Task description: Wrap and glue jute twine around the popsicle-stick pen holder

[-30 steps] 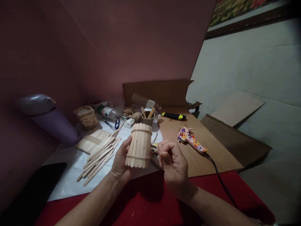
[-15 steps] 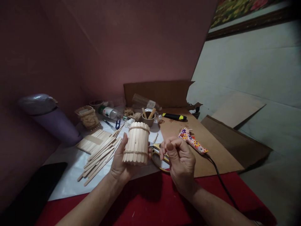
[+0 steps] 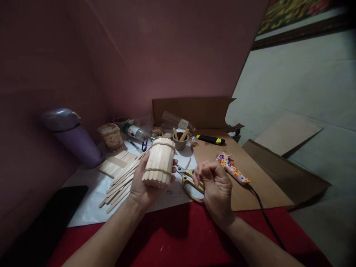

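A round cup covered in upright popsicle sticks (image 3: 160,159), bound with twine near its top and bottom, tilts in my left hand (image 3: 143,185), which is wrapped round it from the left and behind. To its right, my right hand (image 3: 215,185) is raised with curled fingers and the thumb pressed to them; whatever they may pinch is too small to make out. Gold-handled scissors (image 3: 191,187) lie on the table between the hands, partly covered by my right hand. Loose popsicle sticks (image 3: 119,193) fan out left of the cup.
A flowered glue gun (image 3: 233,168) with a black cord rests on cardboard (image 3: 258,194) at right. Behind stand a black-yellow utility knife (image 3: 210,139), a small pot with sticks (image 3: 180,142), plastic bottles (image 3: 136,131) and a decorated stick cup (image 3: 111,137). A purple object (image 3: 76,142) leans at left.
The view has swung slightly left, so the table things sit further right. My left hand has tilted the cup, showing more of its lower end. My right hand stays curled.
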The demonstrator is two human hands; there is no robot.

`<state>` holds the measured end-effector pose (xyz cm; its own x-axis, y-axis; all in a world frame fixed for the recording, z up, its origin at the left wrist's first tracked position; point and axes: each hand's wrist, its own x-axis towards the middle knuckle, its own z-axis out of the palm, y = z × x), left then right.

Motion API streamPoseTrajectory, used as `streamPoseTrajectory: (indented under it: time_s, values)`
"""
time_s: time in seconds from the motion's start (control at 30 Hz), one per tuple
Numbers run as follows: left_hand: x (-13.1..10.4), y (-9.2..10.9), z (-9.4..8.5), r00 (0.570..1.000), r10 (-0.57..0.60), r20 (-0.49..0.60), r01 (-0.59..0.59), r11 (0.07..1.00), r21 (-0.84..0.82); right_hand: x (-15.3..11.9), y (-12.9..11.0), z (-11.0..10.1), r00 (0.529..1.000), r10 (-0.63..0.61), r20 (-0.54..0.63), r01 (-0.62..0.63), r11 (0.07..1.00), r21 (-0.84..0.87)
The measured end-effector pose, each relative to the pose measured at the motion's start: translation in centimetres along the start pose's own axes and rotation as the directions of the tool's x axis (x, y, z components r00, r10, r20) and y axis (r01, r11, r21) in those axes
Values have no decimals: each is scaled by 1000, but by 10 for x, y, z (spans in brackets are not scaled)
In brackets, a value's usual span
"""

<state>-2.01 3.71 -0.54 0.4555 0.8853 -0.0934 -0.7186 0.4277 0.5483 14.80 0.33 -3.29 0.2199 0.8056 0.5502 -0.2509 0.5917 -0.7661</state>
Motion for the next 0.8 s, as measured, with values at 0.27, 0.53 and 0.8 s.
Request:
streamPoseTrajectory:
  time_s: [0.27, 0.53, 0.8]
  values:
    - [3, 40, 1, 759, 599, -256, -571, 801, 181, 4, 5, 2, 992, 99, -78, -88, 986, 143]
    - [29, 39, -17, 608, 782, -133, -596, 561, 574, 9, 15, -4, 983, 136, -122, -156, 971, -182]
    - [74, 46, -40, 616, 787, 27, -481, 349, 804, 16, 31, -13, 991, 95, -94, -120, 939, -322]
